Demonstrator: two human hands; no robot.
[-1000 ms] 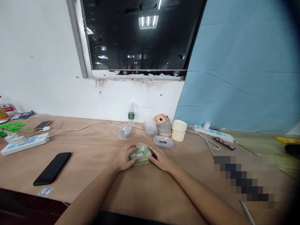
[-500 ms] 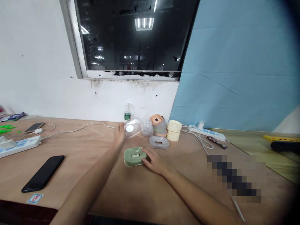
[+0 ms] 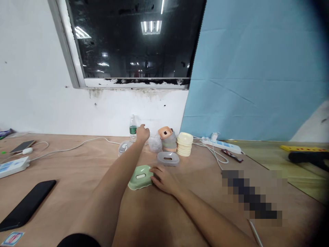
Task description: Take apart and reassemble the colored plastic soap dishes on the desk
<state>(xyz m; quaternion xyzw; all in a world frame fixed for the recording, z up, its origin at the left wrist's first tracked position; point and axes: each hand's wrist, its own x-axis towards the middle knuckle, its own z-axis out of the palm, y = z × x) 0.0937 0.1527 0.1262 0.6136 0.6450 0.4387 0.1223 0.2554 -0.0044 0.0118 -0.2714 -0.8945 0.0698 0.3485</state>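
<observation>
1. The right hand [image 3: 164, 180] lies on the plywood tabletop [image 3: 77, 181], its fingers [image 3: 155, 170] slightly spread and touching the right edge of a green plastic soap dish [image 3: 140, 177] without closing around it. The dish sits flat between the two arms, its oval slot facing up.
2. The left hand [image 3: 143, 133] is raised and reaching forward, fingers loosely curled, apparently holding nothing.
3. Half a second ago those fingers cupped a clear plastic soap dish [image 3: 124, 148]; it now lies on the table to the left of the hand.
4. Farther on sits a grey soap dish [image 3: 168, 159], its slot empty. Behind it stand a clear stack of dishes [image 3: 155, 143], a peach-topped stack of peach and grey dishes [image 3: 166, 139] and a stack of cream dishes [image 3: 184, 144].
5. A water bottle [image 3: 133, 128] stands near the wall.
</observation>
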